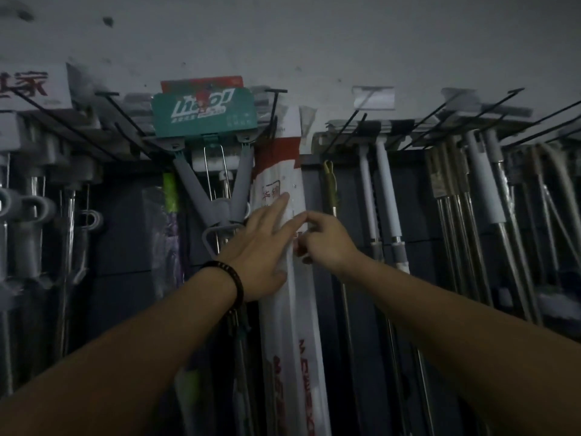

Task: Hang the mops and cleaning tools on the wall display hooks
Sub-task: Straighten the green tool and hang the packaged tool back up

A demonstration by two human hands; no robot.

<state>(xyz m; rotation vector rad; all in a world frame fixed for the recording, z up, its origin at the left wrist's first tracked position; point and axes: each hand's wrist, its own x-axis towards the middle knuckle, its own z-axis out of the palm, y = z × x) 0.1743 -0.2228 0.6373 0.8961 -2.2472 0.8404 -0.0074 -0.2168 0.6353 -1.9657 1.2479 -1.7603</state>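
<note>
Centrally on the wall display, the wrapped mop [295, 309] is hung in a long white bag [283, 171] with red print. Its top is up among the black wire hooks [275, 102]; whether it is seated on one cannot be told. The left hand [261, 247] is laid flat on the bag, fingers straight and pressed against its face. The right hand [327, 243] is set at the bag's right edge, forefinger stretched onto the plastic and the other fingers curled; whether the film is pinched cannot be made out.

The bag is judged light for its length, thin and slippery, with something stiffer inside, so a grip on the film alone is likely to slide. It is better taken round its full width near the middle, with the top guided by the second hand.

One wrapped mop is counted under the hands. One mop with a teal card [202, 116] is hung to its left. Two white-handled poles [364, 184] and one yellow-tipped pole [328, 171] are hung to its right. Three grey looped handles [34, 209] are seen at far left. The metal poles [465, 215] at far right are too crowded to be counted.
</note>
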